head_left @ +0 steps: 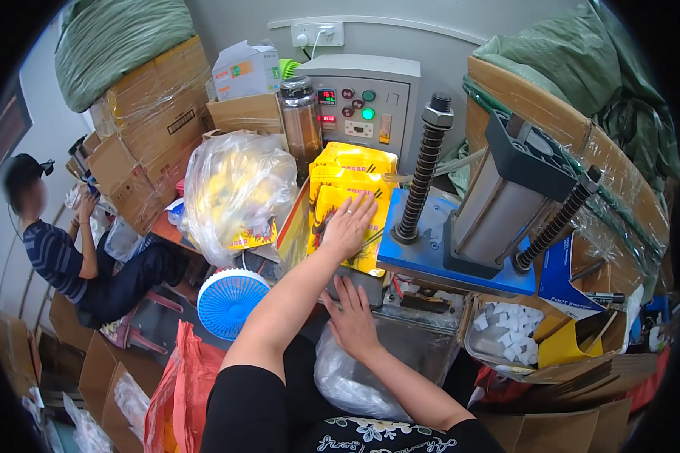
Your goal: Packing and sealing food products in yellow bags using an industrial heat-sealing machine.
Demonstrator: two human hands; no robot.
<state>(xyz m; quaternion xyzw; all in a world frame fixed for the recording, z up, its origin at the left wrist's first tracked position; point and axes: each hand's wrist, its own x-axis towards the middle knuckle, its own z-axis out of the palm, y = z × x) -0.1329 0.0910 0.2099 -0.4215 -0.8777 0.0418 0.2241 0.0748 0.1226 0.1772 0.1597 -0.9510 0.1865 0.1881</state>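
Flat yellow printed pouches lie overlapped in a low tray in front of me, left of a press with a blue plate. My left hand rests on the front pouches, fingers stretched out and a ring on one finger. Nearer to me, my right hand is open too, its fingertips at the dark front ledge below the pouches. Neither hand grips anything that I can see. A clear plastic bag hangs beneath my right hand.
A clear bag of yellow pieces and a blue-and-white fan stand left. Behind are a jar and a control box. A tray of white scraps sits right. A person sits far left near cartons.
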